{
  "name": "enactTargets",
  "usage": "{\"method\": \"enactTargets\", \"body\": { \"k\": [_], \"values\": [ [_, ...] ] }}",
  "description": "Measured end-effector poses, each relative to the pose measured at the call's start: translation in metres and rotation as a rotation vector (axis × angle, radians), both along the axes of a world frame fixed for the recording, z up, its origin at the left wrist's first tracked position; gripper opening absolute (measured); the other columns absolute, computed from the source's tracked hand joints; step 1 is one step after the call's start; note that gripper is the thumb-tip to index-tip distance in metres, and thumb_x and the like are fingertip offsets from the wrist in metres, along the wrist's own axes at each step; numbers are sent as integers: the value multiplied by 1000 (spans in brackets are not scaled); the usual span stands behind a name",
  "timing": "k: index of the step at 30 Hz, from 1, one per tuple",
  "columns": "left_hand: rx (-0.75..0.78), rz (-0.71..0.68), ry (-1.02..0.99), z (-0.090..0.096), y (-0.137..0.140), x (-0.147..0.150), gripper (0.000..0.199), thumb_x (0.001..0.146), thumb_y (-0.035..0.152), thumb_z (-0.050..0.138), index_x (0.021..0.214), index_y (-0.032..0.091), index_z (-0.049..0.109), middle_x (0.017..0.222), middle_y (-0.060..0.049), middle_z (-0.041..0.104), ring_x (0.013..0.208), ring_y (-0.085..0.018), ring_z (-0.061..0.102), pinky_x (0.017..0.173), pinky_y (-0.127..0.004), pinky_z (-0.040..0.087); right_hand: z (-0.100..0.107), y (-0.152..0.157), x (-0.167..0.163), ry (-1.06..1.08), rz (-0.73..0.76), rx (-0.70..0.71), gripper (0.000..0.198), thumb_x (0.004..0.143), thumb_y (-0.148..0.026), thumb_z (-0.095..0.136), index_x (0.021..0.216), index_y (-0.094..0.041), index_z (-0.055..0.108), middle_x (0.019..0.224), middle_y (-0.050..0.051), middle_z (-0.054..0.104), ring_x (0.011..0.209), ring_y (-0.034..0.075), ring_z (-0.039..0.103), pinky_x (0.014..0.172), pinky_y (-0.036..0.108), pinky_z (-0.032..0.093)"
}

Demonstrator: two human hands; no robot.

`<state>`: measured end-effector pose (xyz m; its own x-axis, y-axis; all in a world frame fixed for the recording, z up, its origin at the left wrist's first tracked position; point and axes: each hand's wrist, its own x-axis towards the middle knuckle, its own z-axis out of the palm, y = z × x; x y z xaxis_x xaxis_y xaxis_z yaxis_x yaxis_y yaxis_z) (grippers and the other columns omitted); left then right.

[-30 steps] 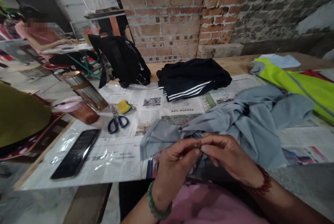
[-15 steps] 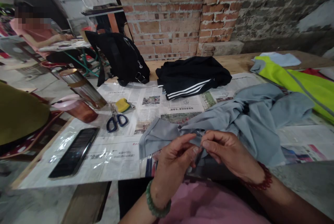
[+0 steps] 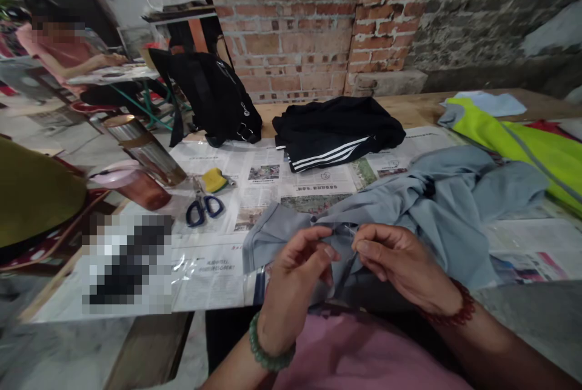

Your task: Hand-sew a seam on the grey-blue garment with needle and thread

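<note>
Steadiness at the tips seemed to matter most here: the fine pale strand (image 3: 349, 229) (too thin to tell whether it was thread alone) was probably best held close to its end, with little showing, so that it could not bend away. Any pull called, in my judgement, for light, even tension, since a jerk could pucker the grey garment (image 3: 454, 220) or let the strand slip. That garment lay bunched over the newspaper (image 3: 213, 268) on the bench (image 3: 427, 102), its flatter end just beyond the left hand (image 3: 293, 281) and its heavier folds beyond the right hand (image 3: 393, 259); leaving those folds slack would likely spare the strand any drag. The scissors (image 3: 204, 208) lay well apart, on the left.

Both hands were raised at the bench's near edge, facing each other, the forearms reaching in from below. The right thumb and forefinger met in a close pinch, seemingly on the strand, with the other fingers curled beneath. The left thumb and forefinger stood apart, pointing toward the right hand without touching it, and nothing could be made out between them. Where the strand's far end ran could not be seen.
</note>
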<state>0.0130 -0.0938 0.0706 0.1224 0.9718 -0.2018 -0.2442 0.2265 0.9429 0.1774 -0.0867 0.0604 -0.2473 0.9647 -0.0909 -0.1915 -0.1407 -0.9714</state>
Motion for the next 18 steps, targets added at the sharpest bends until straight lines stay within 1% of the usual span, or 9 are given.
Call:
{"method": "enactTargets", "body": {
  "k": [4, 6, 8, 13, 18],
  "values": [
    [55, -5, 126, -5, -1, -2, 10, 73, 22, 60, 77, 18, 68, 53, 2, 53, 52, -9, 46, 52, -20, 39, 1, 0, 0, -12, 3, 3, 22, 76, -33, 62, 67, -14, 59, 50, -6, 42, 41, 3, 31, 40, 18, 23],
    [105, -9, 190, -4, -1, -3, 10, 73, 22, 60, 73, 19, 69, 54, 1, 52, 55, -10, 46, 53, -21, 39, 1, 0, -1, -20, 4, 13, 22, 75, -34, 62, 67, -14, 59, 52, -5, 42, 42, 3, 31, 39, 18, 23],
    [133, -21, 226, 0, 0, -2, 9, 71, 20, 61, 70, 19, 70, 59, 0, 53, 56, -11, 46, 52, -21, 39, 2, -1, -1, -31, 10, 23, 23, 75, -35, 62, 67, -14, 59, 53, -5, 43, 42, 3, 31, 39, 18, 24],
    [140, -95, 283, 8, 0, 2, 9, 68, 21, 62, 65, 17, 70, 66, -2, 55, 58, -11, 46, 49, -20, 38, 0, -1, -1, -81, 19, 56, 22, 76, -35, 61, 67, -14, 59, 51, -5, 43, 41, 3, 32, 39, 18, 25],
    [126, -129, 277, 7, 0, 5, 10, 68, 21, 62, 62, 16, 68, 61, 0, 51, 53, -9, 40, 46, -19, 35, -1, -1, -1, -104, 20, 65, 22, 76, -35, 61, 69, -14, 60, 52, -5, 43, 41, 3, 33, 39, 17, 26]
  ]
}}
